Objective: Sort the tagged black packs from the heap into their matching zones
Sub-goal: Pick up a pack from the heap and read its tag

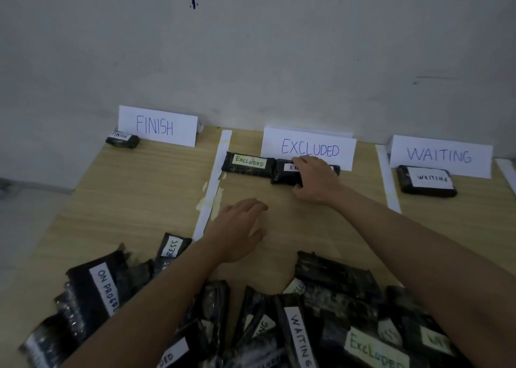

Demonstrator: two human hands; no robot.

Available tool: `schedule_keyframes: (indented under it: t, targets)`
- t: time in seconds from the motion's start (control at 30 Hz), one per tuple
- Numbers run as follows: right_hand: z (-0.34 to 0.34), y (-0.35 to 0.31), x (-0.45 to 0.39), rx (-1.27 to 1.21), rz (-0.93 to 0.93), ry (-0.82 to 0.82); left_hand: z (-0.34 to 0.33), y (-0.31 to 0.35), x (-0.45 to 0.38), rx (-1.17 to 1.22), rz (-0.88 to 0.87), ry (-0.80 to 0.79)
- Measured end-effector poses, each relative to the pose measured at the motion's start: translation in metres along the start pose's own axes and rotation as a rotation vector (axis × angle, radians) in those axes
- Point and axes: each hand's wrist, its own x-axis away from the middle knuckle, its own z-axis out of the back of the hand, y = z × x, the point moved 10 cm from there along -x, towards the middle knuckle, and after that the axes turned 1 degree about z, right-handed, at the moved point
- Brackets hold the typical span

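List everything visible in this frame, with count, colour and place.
Zone signs: three, white; FINISH, EXCLUDED, WAITING along the wall.
Divider strips: white paper, between zones.
Finish pack: one, black, by the FINISH sign.
Excluded packs: two, black, side by side below the EXCLUDED sign.
Waiting pack: one, black, below the WAITING sign.
Heap: many black tagged packs, near edge.
Table: light wood.
Left hand: open, empty, mid-table.
Right hand: on the right-hand excluded pack.
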Motion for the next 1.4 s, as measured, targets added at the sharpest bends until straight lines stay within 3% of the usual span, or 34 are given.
schedule_keyframes:
  t: [0.1, 0.23, 0.33, 0.57, 0.77, 0.87, 0.93, 1.03, 1.1, 1.27, 1.4]
  targets:
    - [-0.001, -0.005, 0.008, -0.02, 0.046, -0.024, -0.002, 0.001, 0.002, 0.005, 0.003, -0.013]
    - [0.008, -0.02, 0.047, -0.237, 0.136, -0.049, -0.007, 0.013, 0.008, 0.026, -0.017, -0.033]
    - [0.014, -0.025, 0.093, -0.249, 0.231, 0.018, -0.01, 0.028, 0.012, 0.036, -0.043, -0.044]
    - [-0.008, 0.002, 0.167, -0.332, 0.096, -0.136, -0.032, 0.06, 0.021, 0.004, -0.115, -0.151]
    - [-0.021, 0.002, 0.182, -0.416, 0.029, -0.244, -0.031, 0.076, 0.025, 0.046, -0.121, -0.145]
    - [-0.007, 0.012, 0.178, -0.506, -0.064, -0.093, -0.027, 0.081, 0.028, 0.168, -0.124, -0.132]
    - [0.009, 0.018, 0.179, -0.558, -0.103, 0.051, -0.019, 0.08, 0.028, 0.378, -0.052, -0.087]
    - [0.041, 0.013, 0.184, -0.592, -0.015, 0.287, -0.006, 0.067, 0.029, 0.801, 0.195, -0.013]
    - [0.063, 0.009, 0.19, -0.58, 0.063, 0.453, -0.002, 0.07, 0.03, 0.987, 0.271, -0.048]
    - [0.107, 0.008, 0.207, -0.545, 0.135, 0.797, 0.027, 0.097, 0.032, 1.251, 0.165, -0.066]
    - [0.124, 0.004, 0.219, -0.513, 0.184, 0.876, 0.048, 0.1, 0.032, 1.312, 0.105, 0.001]
